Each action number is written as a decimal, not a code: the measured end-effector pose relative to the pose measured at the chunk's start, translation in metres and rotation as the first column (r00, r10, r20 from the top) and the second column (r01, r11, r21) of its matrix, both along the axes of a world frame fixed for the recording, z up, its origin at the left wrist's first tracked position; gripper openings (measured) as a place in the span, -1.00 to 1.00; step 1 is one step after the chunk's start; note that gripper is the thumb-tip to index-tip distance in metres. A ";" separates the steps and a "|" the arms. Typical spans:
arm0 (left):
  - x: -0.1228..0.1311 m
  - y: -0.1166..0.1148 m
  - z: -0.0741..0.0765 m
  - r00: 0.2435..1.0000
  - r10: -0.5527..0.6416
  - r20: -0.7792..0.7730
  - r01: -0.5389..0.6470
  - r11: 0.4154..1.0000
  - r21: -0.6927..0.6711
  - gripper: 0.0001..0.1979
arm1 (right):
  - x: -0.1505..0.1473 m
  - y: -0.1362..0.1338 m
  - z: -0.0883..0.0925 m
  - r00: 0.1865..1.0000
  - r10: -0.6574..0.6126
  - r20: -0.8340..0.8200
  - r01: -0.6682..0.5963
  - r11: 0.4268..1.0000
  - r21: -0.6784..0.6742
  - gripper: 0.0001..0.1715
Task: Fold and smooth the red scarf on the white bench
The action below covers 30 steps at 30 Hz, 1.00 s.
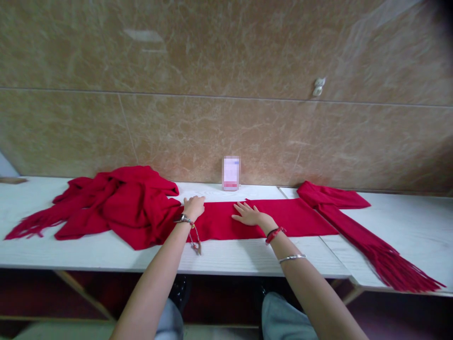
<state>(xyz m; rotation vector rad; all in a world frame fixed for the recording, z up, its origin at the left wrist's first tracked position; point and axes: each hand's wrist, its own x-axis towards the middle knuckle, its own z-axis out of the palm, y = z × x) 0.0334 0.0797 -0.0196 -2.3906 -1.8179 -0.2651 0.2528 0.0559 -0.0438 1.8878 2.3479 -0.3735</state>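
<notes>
The person's arms [159, 278] reached forward, right hand [247, 215] spread flat on the red scarf [290, 218] lying along a white tabletop [230, 259], left hand [194, 208] palm down beside its bunched part, any pinch unclear.

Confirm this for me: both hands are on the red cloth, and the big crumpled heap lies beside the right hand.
Not quite: the head view shows the heap beside the left hand, not the right hand. Both hands are indeed on the red cloth.
</notes>
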 end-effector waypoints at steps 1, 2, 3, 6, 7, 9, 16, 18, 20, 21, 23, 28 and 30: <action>-0.001 0.002 0.000 1.000 -0.019 -0.001 0.019 1.000 -0.012 -0.68 | -0.001 0.000 0.001 1.000 0.000 -0.007 0.000 1.000 -0.016 -0.18; -0.002 0.003 0.001 0.999 -0.042 0.002 0.042 0.999 -0.017 -0.68 | -0.001 0.001 0.003 1.000 0.001 -0.014 -0.001 1.000 -0.030 -0.16; -0.003 0.005 0.002 0.998 -0.066 0.007 0.066 0.998 -0.010 -0.67 | -0.001 0.000 0.005 1.000 0.002 -0.020 -0.003 0.999 -0.042 -0.14; -0.005 0.007 0.005 0.990 -0.143 0.020 0.143 0.990 0.000 -0.66 | 0.000 -0.001 0.008 0.999 0.010 -0.035 -0.012 0.999 -0.051 -0.13; -0.005 0.008 0.007 0.984 -0.174 0.021 0.174 0.985 -0.008 -0.68 | 0.000 -0.001 0.008 0.999 0.013 -0.039 -0.015 0.999 -0.047 -0.13; -0.006 0.008 0.008 0.970 -0.242 0.026 0.242 0.970 -0.032 -0.72 | 0.001 -0.002 0.007 0.999 0.013 -0.045 -0.015 0.999 -0.037 -0.15; -0.010 0.010 0.007 0.963 -0.261 0.067 0.259 0.965 0.025 -0.72 | 0.002 -0.002 0.005 0.998 0.012 -0.069 -0.013 1.000 -0.019 -0.15; -0.012 0.010 0.009 0.976 -0.202 0.078 0.197 0.978 0.076 -0.75 | 0.003 -0.002 0.006 0.997 0.019 -0.074 -0.020 1.000 -0.016 -0.15; -0.012 0.008 0.011 0.990 -0.132 0.045 0.127 0.987 0.094 -0.70 | 0.003 -0.002 0.006 0.997 0.024 -0.072 -0.025 1.000 -0.012 -0.15; -0.010 0.005 0.011 0.994 -0.106 0.008 0.105 0.990 0.096 -0.64 | 0.003 -0.002 0.005 0.997 0.024 -0.069 -0.025 1.000 -0.010 -0.16; -0.001 -0.001 0.009 0.992 -0.110 -0.067 0.116 0.989 0.090 -0.52 | 0.003 -0.002 0.003 0.998 0.020 -0.061 -0.021 1.000 -0.003 -0.16; 0.032 -0.019 -0.007 0.953 -0.304 -0.017 0.294 0.934 -0.201 -0.51 | 0.000 -0.006 -0.003 0.999 0.012 -0.045 -0.009 0.997 0.072 -0.16; 0.036 -0.022 -0.012 0.961 -0.276 0.020 0.263 0.888 -0.378 -0.40 | -0.001 -0.009 -0.004 0.999 0.009 -0.045 -0.005 0.995 0.100 -0.19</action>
